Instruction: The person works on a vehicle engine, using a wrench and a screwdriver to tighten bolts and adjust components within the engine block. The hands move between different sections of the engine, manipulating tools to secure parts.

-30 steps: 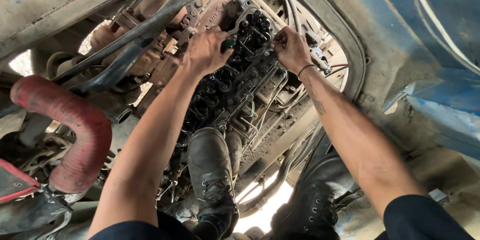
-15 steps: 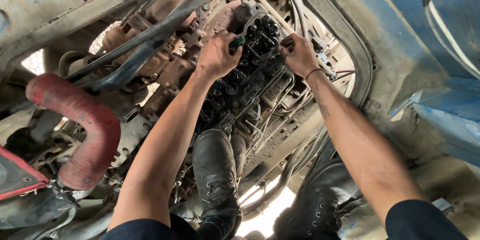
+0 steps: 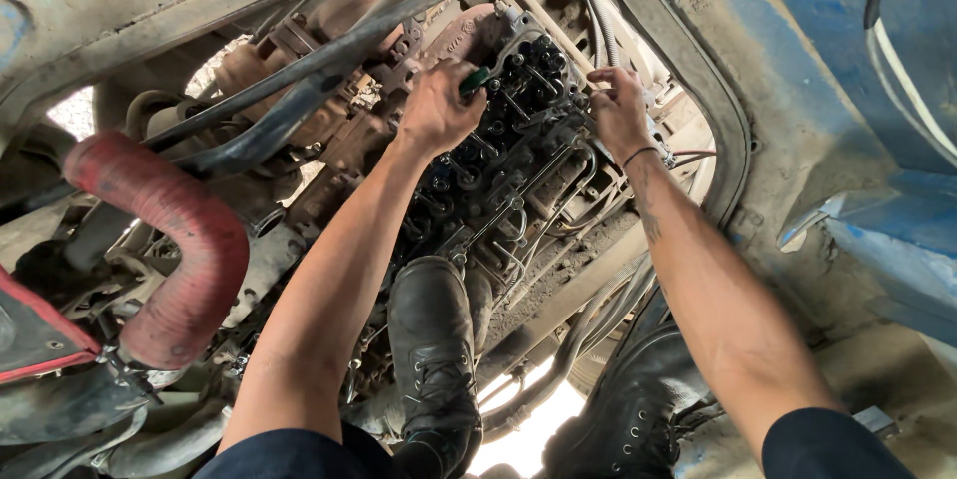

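Since half a second back, both hands have barely shifted on the engine; my view has tipped slightly, nothing more. Left hand (image 3: 437, 108) is closed around a green-handled tool (image 3: 475, 81), the handle poking out between thumb and fingers, its tip hidden against the dark engine block (image 3: 498, 180). Right hand (image 3: 618, 112) sits at the block's far edge, fingers curled in a narrow pinch on something small; I cannot tell what. A dark band rings that wrist. Thin metal pipes (image 3: 518, 210) run down the block between my forearms. Black boots: left boot (image 3: 431, 349) planted on the engine just below the block, right boot (image 3: 623, 419) lower, beside the frame rail. Red hose (image 3: 164, 240) bends well off to the left. Blue cab panel (image 3: 877, 140) on the right.
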